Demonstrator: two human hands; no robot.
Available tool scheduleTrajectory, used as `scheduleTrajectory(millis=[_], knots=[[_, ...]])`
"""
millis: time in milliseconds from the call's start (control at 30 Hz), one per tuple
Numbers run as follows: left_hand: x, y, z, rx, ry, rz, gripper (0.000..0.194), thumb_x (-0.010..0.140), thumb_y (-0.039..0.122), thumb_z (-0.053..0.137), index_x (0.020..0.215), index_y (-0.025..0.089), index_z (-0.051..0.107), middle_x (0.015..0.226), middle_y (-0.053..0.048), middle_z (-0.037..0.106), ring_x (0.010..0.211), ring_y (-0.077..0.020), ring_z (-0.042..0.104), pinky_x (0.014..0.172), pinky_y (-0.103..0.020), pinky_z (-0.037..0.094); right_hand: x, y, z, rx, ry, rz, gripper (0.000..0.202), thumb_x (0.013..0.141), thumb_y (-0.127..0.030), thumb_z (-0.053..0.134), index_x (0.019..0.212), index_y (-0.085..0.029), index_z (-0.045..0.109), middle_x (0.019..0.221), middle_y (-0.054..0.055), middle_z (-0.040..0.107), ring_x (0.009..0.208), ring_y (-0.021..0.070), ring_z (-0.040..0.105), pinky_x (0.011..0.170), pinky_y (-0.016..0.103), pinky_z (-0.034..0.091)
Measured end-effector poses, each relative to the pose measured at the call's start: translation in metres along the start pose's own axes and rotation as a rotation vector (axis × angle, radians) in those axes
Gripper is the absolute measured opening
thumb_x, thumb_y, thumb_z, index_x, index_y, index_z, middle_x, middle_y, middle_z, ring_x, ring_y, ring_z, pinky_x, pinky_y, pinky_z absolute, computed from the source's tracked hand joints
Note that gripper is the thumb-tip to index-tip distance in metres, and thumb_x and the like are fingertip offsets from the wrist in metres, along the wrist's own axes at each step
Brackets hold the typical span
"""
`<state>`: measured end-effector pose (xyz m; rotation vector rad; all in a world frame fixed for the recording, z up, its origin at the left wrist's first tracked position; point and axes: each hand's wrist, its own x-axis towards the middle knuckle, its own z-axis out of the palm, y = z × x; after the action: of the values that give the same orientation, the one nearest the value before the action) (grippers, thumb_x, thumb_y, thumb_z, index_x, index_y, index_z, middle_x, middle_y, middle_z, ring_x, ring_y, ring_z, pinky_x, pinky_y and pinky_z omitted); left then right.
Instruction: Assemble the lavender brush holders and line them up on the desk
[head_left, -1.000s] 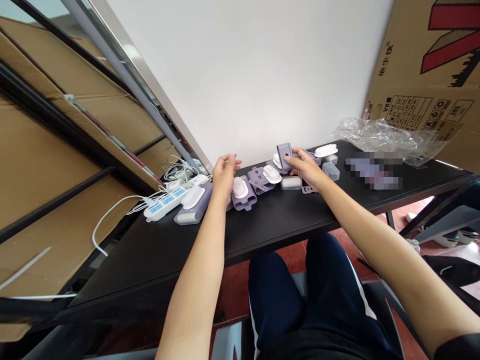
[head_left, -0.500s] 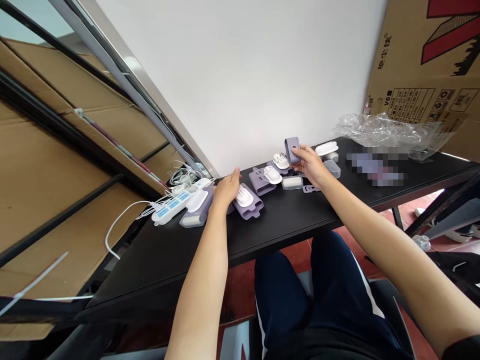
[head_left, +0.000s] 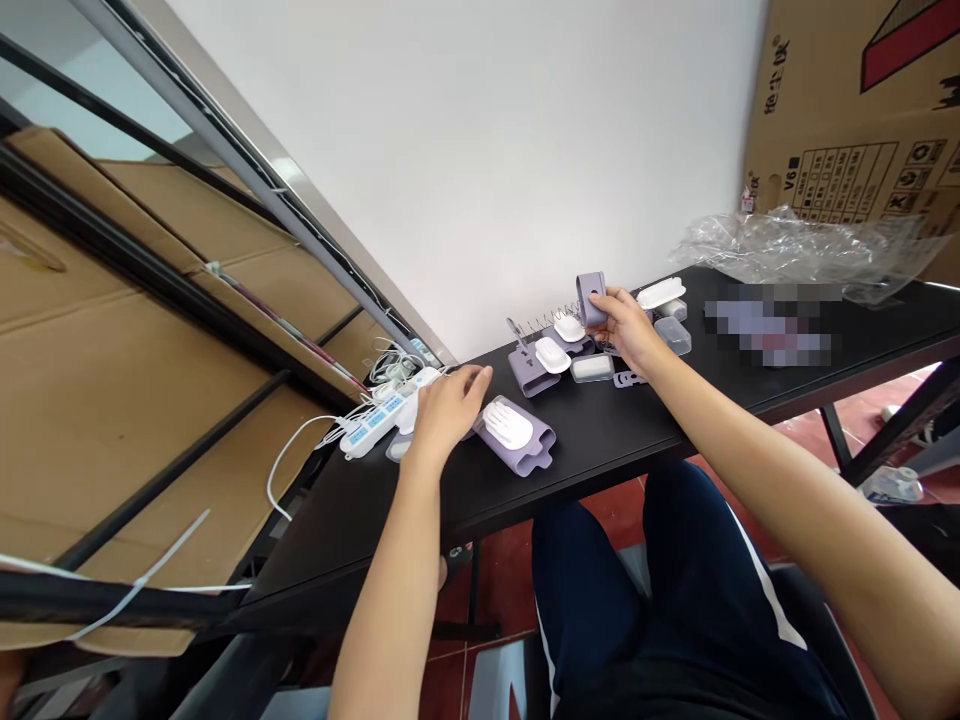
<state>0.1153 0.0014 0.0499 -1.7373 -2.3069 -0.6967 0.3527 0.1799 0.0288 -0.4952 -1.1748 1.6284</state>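
My right hand (head_left: 624, 325) grips a small purple sleeve-like piece (head_left: 591, 298) and holds it up above the black table. Beside the power strip, my left hand (head_left: 452, 403) hovers with its fingers curved and apart, nothing seen in it. Just right of that hand lies a purple holder with a white oval part (head_left: 508, 425) on top. Farther back are another purple holder (head_left: 529, 373) with a white oval piece (head_left: 553, 355), a second white piece (head_left: 569, 328) near a thin coiled wire, and a clear case with a white block (head_left: 592, 368).
A white power strip (head_left: 382, 415) with tangled cables sits at the table's left. Clear plastic wrap (head_left: 795, 245) and a blurred patch lie at the right, before a large cardboard box (head_left: 847, 150). A clear lid (head_left: 673, 335) and white piece (head_left: 660, 293) are beyond my right hand.
The view has shifted slightly. My left hand has moved left, away from the nearest purple holder, which now shows more fully. My right hand still holds the purple piece.
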Motion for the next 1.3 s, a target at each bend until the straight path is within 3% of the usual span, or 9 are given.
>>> scheduleTrajectory(millis=[100, 233, 433, 567, 700, 833, 967, 1133, 1300], knots=[[-0.019, 0.002, -0.015, -0.133, -0.236, 0.174, 0.052, 0.098, 0.061, 0.045, 0.134, 0.030, 0.066, 0.140, -0.007, 0.065, 0.130, -0.0270, 0.060, 0.109, -0.039, 0.045, 0.000, 0.000, 0.000, 0.032, 0.011, -0.004, 0.027, 0.084, -0.041, 0.068, 0.100, -0.026, 0.053, 0.084, -0.003, 0.068, 0.069, 0.0126, 0.064, 0.056, 0.023, 0.044], [-0.037, 0.005, -0.025, -0.060, -0.486, 0.227, 0.060, 0.095, 0.060, 0.055, 0.150, 0.037, 0.053, 0.156, -0.004, 0.054, 0.141, -0.0274, 0.053, 0.114, -0.037, 0.042, -0.002, -0.001, 0.001, 0.048, -0.003, 0.031, 0.023, 0.087, -0.039, 0.065, 0.098, -0.025, 0.052, 0.084, -0.001, 0.071, 0.067, 0.0125, 0.066, 0.056, 0.022, 0.044], [-0.049, 0.026, -0.018, 0.128, -0.387, 0.047, 0.063, 0.099, 0.067, 0.036, 0.144, 0.031, 0.060, 0.146, -0.011, 0.063, 0.133, -0.0361, 0.060, 0.105, -0.047, 0.048, -0.002, -0.001, 0.000, 0.043, 0.007, 0.043, 0.024, 0.086, -0.041, 0.068, 0.096, -0.024, 0.052, 0.085, 0.000, 0.072, 0.065, 0.0118, 0.066, 0.055, 0.021, 0.045], [-0.052, 0.044, -0.014, 0.351, -0.332, -0.117, 0.075, 0.098, 0.072, 0.024, 0.142, 0.023, 0.061, 0.120, -0.021, 0.074, 0.112, -0.0450, 0.070, 0.093, -0.059, 0.050, -0.002, -0.001, 0.000, 0.055, 0.022, 0.047, 0.020, 0.088, -0.037, 0.065, 0.096, -0.024, 0.052, 0.083, 0.000, 0.072, 0.063, 0.0115, 0.066, 0.054, 0.021, 0.044], [-0.046, 0.041, -0.016, 0.293, -0.237, -0.079, 0.072, 0.103, 0.060, 0.011, 0.136, 0.025, 0.065, 0.116, -0.018, 0.075, 0.116, -0.0406, 0.069, 0.096, -0.059, 0.049, 0.000, 0.000, 0.001, 0.057, 0.053, 0.050, 0.023, 0.088, -0.040, 0.066, 0.100, -0.025, 0.053, 0.080, -0.001, 0.071, 0.061, 0.0119, 0.065, 0.052, 0.021, 0.045], [-0.042, 0.028, -0.012, 0.026, -0.345, 0.249, 0.058, 0.099, 0.060, 0.043, 0.149, 0.032, 0.053, 0.147, -0.007, 0.062, 0.134, -0.0292, 0.059, 0.112, -0.045, 0.045, 0.002, -0.001, 0.001, 0.095, 0.115, 0.030, 0.032, 0.089, -0.043, 0.066, 0.111, -0.027, 0.051, 0.074, -0.003, 0.069, 0.058, 0.0121, 0.063, 0.051, 0.021, 0.045], [-0.044, 0.029, -0.009, 0.068, -0.430, 0.185, 0.085, 0.079, 0.062, 0.073, 0.155, 0.039, 0.043, 0.145, -0.006, 0.063, 0.129, -0.0344, 0.063, 0.106, -0.047, 0.050, 0.000, -0.004, 0.001, 0.118, 0.118, 0.040, 0.029, 0.094, -0.040, 0.061, 0.118, -0.026, 0.051, 0.072, -0.002, 0.069, 0.057, 0.0120, 0.063, 0.051, 0.020, 0.046], [-0.035, 0.034, 0.004, -0.041, -0.126, 0.155, 0.094, 0.081, 0.055, 0.074, 0.161, 0.034, 0.030, 0.145, -0.010, 0.060, 0.130, -0.0317, 0.061, 0.109, -0.045, 0.048, -0.003, -0.006, 0.001, 0.158, 0.105, 0.070, 0.021, 0.096, -0.040, 0.056, 0.112, -0.025, 0.054, 0.074, -0.001, 0.071, 0.056, 0.0123, 0.063, 0.049, 0.021, 0.044], [-0.016, 0.026, 0.033, -0.060, 0.169, 0.219, 0.083, 0.083, 0.051, 0.073, 0.155, 0.028, 0.038, 0.151, -0.014, 0.049, 0.143, -0.0318, 0.049, 0.117, -0.045, 0.043, -0.004, -0.004, 0.001, 0.131, 0.093, 0.071, 0.023, 0.095, -0.044, 0.060, 0.108, -0.026, 0.056, 0.079, 0.000, 0.074, 0.056, 0.0125, 0.063, 0.045, 0.021, 0.039]])
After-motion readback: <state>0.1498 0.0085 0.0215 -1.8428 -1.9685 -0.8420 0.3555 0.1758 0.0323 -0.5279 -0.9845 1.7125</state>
